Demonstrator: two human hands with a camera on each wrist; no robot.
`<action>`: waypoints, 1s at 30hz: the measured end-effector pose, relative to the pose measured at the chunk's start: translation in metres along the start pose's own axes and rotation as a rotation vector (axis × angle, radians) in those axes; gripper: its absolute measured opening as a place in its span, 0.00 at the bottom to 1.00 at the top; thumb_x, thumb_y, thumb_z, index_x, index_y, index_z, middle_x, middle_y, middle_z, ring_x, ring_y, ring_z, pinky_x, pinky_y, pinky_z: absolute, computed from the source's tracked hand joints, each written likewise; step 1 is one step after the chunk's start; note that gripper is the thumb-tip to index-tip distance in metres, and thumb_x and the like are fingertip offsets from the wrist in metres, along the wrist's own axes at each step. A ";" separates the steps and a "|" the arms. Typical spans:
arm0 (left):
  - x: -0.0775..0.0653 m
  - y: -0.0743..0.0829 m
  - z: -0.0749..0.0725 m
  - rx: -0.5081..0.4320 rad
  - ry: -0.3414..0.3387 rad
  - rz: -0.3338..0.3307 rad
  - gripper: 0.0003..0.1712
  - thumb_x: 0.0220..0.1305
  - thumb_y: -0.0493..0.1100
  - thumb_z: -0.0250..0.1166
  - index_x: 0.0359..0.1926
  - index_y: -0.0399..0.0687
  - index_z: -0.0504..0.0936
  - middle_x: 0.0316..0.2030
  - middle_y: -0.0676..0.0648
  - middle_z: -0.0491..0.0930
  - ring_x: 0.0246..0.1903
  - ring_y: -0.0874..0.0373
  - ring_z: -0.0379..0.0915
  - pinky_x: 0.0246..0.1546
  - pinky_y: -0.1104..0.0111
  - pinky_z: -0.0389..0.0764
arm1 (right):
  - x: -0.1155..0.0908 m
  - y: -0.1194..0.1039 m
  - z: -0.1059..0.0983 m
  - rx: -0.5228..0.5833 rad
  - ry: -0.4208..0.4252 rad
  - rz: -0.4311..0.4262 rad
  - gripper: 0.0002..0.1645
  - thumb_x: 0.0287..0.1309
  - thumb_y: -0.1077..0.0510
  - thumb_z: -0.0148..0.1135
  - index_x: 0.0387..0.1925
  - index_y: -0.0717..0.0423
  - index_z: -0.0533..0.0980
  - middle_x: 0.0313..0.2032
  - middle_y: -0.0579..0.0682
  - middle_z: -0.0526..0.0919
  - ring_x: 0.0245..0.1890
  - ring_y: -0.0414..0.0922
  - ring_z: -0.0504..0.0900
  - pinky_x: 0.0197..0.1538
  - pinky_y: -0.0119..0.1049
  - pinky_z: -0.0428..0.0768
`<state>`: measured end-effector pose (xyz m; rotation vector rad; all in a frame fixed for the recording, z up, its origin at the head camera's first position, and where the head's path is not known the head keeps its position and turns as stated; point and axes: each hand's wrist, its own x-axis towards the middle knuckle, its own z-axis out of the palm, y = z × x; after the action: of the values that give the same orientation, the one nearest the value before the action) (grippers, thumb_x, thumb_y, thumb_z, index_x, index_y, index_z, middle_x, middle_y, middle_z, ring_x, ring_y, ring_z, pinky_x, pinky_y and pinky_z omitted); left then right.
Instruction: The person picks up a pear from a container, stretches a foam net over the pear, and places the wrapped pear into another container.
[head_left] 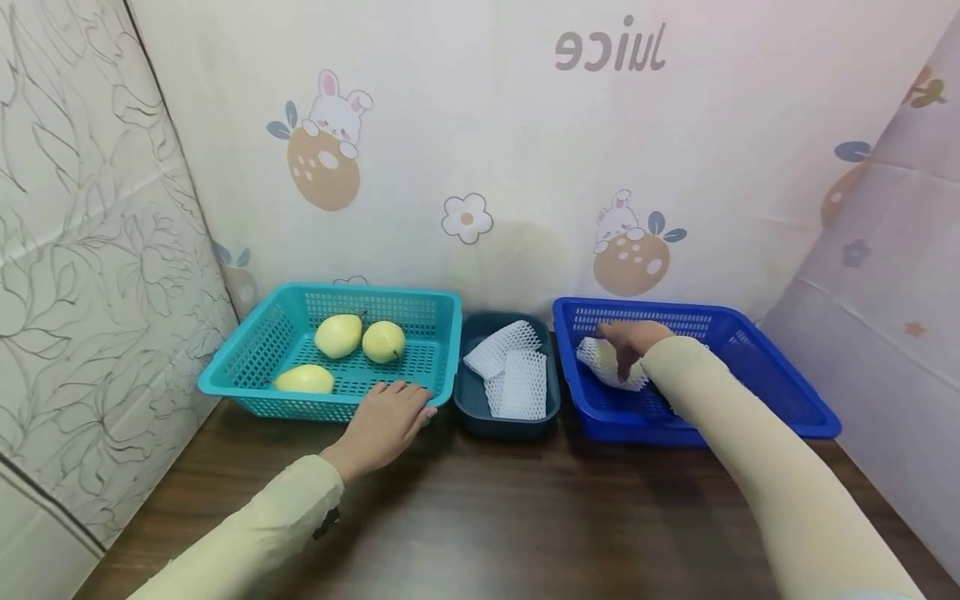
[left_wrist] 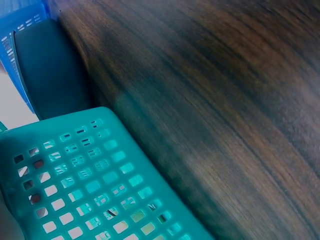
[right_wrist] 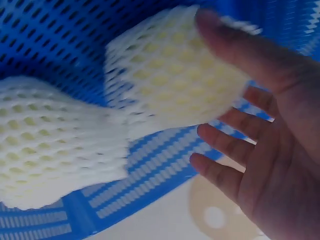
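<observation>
My left hand [head_left: 386, 425] grips the front right corner of a teal basket [head_left: 217, 385], fingers over the rim. Three yellow pears lie inside it, one at the front [head_left: 306, 379], the others behind. Over in the blue basket [head_left: 780, 375], my right hand [right_wrist: 280, 135] is at a pear in a white foam net [right_wrist: 175, 80]. Its thumb lies against the net, and the other fingers are spread beside the pear rather than wrapped round it. Another netted pear [right_wrist: 40, 145] sits alongside, end to end with the first.
Between the baskets stands a small dark tub [head_left: 468, 408] with white foam nets [head_left: 517, 383] in it. All the containers are on a dark wooden table [head_left: 487, 517], close to a printed curtain [head_left: 517, 158] behind. A patterned panel [head_left: 97, 250] borders the left side.
</observation>
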<state>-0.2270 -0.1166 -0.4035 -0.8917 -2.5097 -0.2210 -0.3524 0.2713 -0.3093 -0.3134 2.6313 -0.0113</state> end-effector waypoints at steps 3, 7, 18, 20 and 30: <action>-0.001 -0.003 -0.001 0.005 -0.004 -0.008 0.14 0.70 0.49 0.56 0.46 0.46 0.79 0.39 0.50 0.80 0.40 0.54 0.73 0.36 0.61 0.71 | -0.006 -0.010 -0.006 -0.059 0.039 -0.086 0.49 0.50 0.63 0.70 0.69 0.66 0.54 0.67 0.70 0.56 0.66 0.67 0.56 0.62 0.61 0.58; -0.003 -0.003 0.000 -0.012 -0.021 -0.015 0.15 0.70 0.49 0.55 0.47 0.45 0.79 0.39 0.49 0.80 0.40 0.53 0.73 0.36 0.61 0.71 | -0.023 -0.018 -0.007 -0.201 0.159 -0.184 0.38 0.57 0.55 0.65 0.63 0.70 0.63 0.61 0.69 0.68 0.62 0.65 0.64 0.61 0.59 0.61; -0.005 0.003 -0.003 -0.012 -0.013 -0.028 0.14 0.69 0.48 0.58 0.47 0.45 0.79 0.40 0.49 0.81 0.40 0.53 0.74 0.37 0.60 0.72 | -0.081 -0.025 0.017 -0.108 0.409 -0.241 0.31 0.67 0.42 0.51 0.58 0.64 0.72 0.54 0.63 0.76 0.55 0.60 0.73 0.54 0.58 0.70; -0.005 0.003 -0.004 -0.013 -0.017 -0.030 0.14 0.69 0.49 0.57 0.47 0.45 0.79 0.40 0.49 0.81 0.40 0.53 0.74 0.37 0.60 0.72 | -0.087 -0.026 0.026 -0.065 0.424 -0.249 0.33 0.67 0.40 0.49 0.57 0.63 0.73 0.53 0.62 0.77 0.54 0.59 0.75 0.53 0.58 0.71; 0.000 0.002 -0.004 -0.006 -0.003 -0.008 0.14 0.70 0.49 0.55 0.47 0.46 0.79 0.39 0.49 0.80 0.39 0.53 0.73 0.36 0.61 0.71 | -0.088 -0.022 0.080 0.025 0.499 -0.319 0.44 0.59 0.28 0.51 0.58 0.61 0.72 0.52 0.59 0.78 0.53 0.55 0.77 0.52 0.54 0.73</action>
<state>-0.2241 -0.1158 -0.3994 -0.8858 -2.5172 -0.2302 -0.2348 0.2736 -0.3373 -0.8090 3.0314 -0.2585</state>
